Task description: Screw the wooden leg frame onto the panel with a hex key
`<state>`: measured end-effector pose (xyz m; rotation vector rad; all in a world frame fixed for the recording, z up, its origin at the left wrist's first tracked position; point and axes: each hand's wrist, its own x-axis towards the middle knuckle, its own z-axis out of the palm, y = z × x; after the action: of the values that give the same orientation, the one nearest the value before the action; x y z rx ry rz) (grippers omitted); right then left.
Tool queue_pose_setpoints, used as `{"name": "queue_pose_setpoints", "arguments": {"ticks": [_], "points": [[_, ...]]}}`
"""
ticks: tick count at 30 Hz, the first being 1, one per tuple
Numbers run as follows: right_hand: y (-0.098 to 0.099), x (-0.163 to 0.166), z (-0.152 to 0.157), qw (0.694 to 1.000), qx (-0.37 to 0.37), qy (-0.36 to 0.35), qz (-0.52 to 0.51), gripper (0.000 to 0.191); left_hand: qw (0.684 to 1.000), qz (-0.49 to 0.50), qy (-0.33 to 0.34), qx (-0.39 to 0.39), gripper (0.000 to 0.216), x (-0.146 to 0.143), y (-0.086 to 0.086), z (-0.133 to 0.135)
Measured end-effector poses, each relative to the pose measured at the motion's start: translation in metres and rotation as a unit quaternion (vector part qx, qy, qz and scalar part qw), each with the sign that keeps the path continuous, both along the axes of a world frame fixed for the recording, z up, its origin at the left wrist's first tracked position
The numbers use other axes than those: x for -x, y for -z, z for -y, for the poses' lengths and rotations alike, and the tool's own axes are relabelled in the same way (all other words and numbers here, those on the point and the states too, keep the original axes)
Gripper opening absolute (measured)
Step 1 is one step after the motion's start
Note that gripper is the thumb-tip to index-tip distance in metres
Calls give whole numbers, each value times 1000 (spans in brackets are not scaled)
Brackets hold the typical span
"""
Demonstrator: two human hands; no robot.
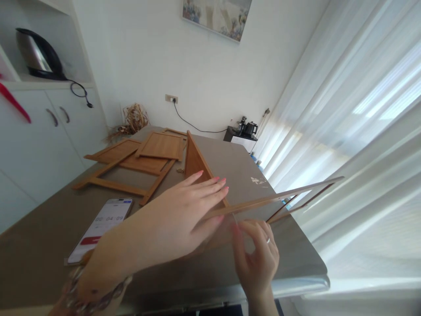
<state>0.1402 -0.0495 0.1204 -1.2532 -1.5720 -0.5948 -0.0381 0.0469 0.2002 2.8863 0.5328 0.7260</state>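
Observation:
A wooden panel (197, 159) stands on edge on the table, meeting a wooden frame (272, 197) at a corner near me. My left hand (194, 210) steadies this corner, its fingers laid over the panel's top edge and its thumb below the frame's bar. Close by on the right, my right hand (258, 252), with a ring on it, is closed in a pinch just under the bar. Whatever lies between its fingertips is too small to make out. The frame sticks out to the right, past the table's edge.
Flat wooden panels (159, 145) and an open wooden frame (118, 186) lie at the table's left. A phone (103, 224) showing a timer rests near my left forearm. Small white pieces (258, 180) lie at the right. A white curtain (365, 145) hangs beside the table (226, 151).

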Motion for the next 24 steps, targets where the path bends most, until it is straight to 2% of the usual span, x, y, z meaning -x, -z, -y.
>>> {"name": "queue_pose_setpoints", "arguments": {"ticks": [10,14,18,24], "points": [[-5,1,5,999,32,-8,1,18,996,49,0,-78,42,-7,6,5],[-5,3,5,999,44,-11,4,17,996,52,7,-67,42,-8,8,5],[-10,1,9,996,85,-2,-17,17,996,81,3,-48,41,-8,20,2],[-25,2,16,992,119,47,11,19,993,81,70,-59,58,3,38,1]]}}
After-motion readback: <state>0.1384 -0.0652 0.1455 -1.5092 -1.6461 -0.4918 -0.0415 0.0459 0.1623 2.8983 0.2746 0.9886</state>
